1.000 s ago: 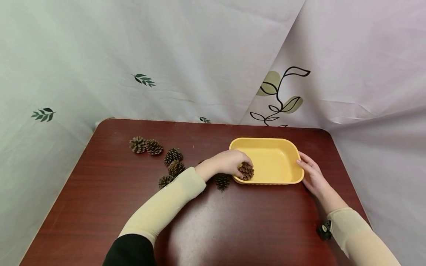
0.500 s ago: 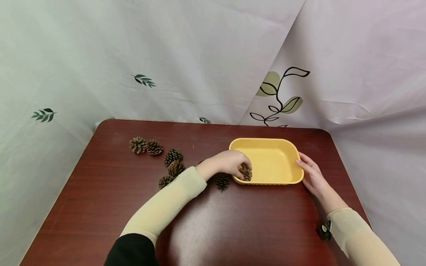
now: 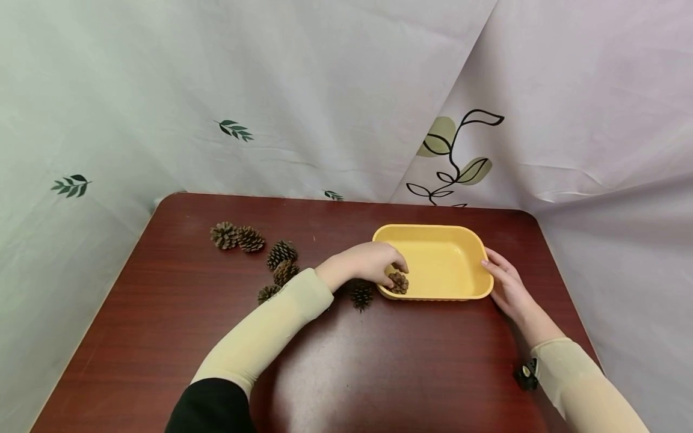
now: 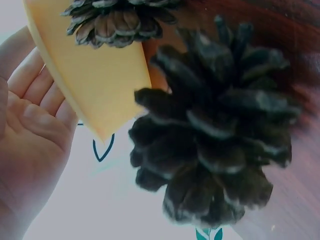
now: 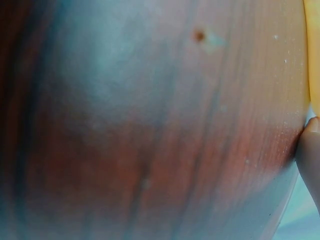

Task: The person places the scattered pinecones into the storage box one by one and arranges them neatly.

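In the head view, my left hand (image 3: 373,261) reaches over the left end of a yellow plastic tray (image 3: 444,228). A brown pine cone (image 3: 399,283) lies in the tray's near left corner, just under the loosened fingers, with the thumb close beside it. The left wrist view has that hand (image 4: 37,120) with fingers extended behind the tray rim, apart from the pine cone (image 4: 117,25). At the tray's right end, my right hand (image 3: 509,288) holds the rim, thumb on top and fingers outside. Only a thumb (image 5: 311,155) of it shows in the right wrist view.
Another pine cone (image 3: 361,294) lies left of the tray, partly under the left wrist. More sit farther left: a pair (image 3: 236,237) at the back and several in a row (image 3: 281,255). The dark red table (image 3: 162,337) meets a patterned curtain (image 3: 303,90) behind.
The pine cone in my left hand went down into the tray's corner, and the fingers have loosened and lifted off it. My right hand and the tray stay put.
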{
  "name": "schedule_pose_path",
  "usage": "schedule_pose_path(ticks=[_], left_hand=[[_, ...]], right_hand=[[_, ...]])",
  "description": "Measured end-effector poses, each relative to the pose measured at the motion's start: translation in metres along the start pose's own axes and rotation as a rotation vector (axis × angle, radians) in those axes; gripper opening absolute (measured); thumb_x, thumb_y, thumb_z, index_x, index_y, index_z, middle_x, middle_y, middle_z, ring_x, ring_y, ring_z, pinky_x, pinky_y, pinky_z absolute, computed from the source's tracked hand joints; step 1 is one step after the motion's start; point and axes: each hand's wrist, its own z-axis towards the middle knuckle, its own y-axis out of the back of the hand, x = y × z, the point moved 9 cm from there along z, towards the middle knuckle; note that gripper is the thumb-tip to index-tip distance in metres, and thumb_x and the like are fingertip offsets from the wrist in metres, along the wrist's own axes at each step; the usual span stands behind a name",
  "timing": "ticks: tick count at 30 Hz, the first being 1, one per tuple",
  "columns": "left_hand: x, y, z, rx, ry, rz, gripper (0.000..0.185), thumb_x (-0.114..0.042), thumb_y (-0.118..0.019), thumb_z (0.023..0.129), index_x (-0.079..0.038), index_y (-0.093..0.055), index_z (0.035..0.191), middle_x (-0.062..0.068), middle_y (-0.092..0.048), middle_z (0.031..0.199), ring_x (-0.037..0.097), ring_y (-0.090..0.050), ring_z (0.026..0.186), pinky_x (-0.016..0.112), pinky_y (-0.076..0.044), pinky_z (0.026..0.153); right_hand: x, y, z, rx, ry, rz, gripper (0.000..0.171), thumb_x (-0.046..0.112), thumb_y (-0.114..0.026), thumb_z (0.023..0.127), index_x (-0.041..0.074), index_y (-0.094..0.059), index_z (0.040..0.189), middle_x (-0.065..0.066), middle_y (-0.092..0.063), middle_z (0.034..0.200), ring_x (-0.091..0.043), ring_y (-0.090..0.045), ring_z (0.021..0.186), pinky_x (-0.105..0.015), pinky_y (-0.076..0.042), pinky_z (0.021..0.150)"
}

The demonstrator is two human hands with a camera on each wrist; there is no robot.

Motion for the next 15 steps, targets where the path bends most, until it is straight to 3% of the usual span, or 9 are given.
schedule_pose_path(ticks=[6, 15], left_hand=[[0.004, 0.014, -0.012, -0.074, -0.012, 0.025, 0.038, -0.015, -0.080, 0.095, -0.010, -0.075, 0.132, 0.003, -0.075, 0.134, 0.019, -0.066, 0.133, 0.034, -0.051, 0.117], [0.010, 0.034, -0.047, -0.189, 0.001, 0.022, 0.036, -0.017, -0.080, 0.095, -0.012, -0.075, 0.131, 0.002, -0.076, 0.132, 0.020, -0.070, 0.126, 0.036, -0.054, 0.113]], right_hand=[[0.000, -0.001, 0.000, 0.022, 0.015, 0.014, 0.044, -0.003, -0.033, 0.112, 0.014, -0.066, 0.136, 0.000, -0.076, 0.123, -0.010, -0.074, 0.109, -0.023, -0.064, 0.088], [0.001, 0.000, 0.000, 0.032, 0.020, 0.022, 0.044, -0.003, -0.033, 0.112, 0.013, -0.065, 0.137, 0.000, -0.075, 0.125, -0.010, -0.074, 0.110, -0.023, -0.063, 0.090]])
